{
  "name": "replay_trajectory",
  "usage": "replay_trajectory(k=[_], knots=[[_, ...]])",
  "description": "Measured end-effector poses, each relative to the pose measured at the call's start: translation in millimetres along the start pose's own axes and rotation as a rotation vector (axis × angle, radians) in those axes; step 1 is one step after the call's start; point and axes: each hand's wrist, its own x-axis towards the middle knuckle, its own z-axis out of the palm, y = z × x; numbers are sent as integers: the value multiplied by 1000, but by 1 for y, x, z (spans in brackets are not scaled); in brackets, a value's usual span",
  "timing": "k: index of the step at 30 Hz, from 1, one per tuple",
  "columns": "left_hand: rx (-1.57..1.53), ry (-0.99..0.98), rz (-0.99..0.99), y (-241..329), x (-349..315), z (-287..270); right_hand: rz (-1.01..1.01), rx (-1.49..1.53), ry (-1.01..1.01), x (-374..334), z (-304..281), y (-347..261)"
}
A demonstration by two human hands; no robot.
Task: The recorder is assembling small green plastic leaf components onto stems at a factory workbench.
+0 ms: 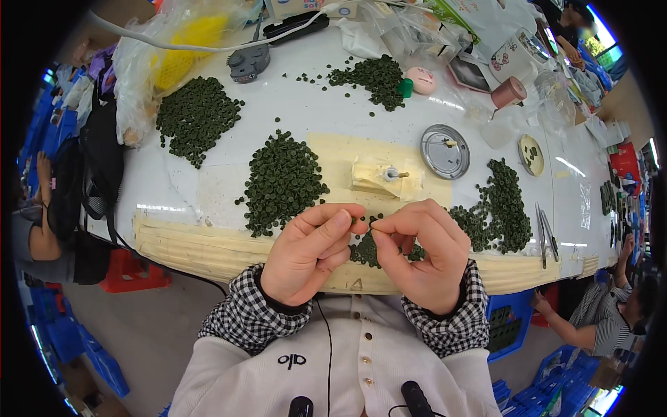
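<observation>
Close together above the table's near edge, both my hands are closed in pinches. My left hand (309, 250) has a small dark green round piece (355, 220) between thumb and forefinger. At the fingertips of my right hand (432, 254) shows a tiny dark bit, too small to make out. Under and between the hands lies a small heap of the same green pieces (365, 251), partly hidden by them. Just beyond stands a small block wrapped in cream tape (375, 182), with a short metal-tipped post (393, 174) on top.
Larger heaps of green pieces lie left of centre (281, 182), far left (196, 118), at the back (379, 80) and right (506, 208). A round metal tin (445, 152), tweezers (544, 233), a thread spool (509, 93) and plastic bags (417, 35) surround them. Other people sit at both sides.
</observation>
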Motion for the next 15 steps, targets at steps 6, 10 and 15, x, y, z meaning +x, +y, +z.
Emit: replay_trajectory(k=[6,10,15], knots=[[65,-3,42,-2,0,-1,-25,-19,-15,1,0,0],[122,-18,76,-6,-1,-1,-43,-53,-21,0,1,0],[151,9,77,-7,-1,3,-74,-93,-5,-1,3,2]])
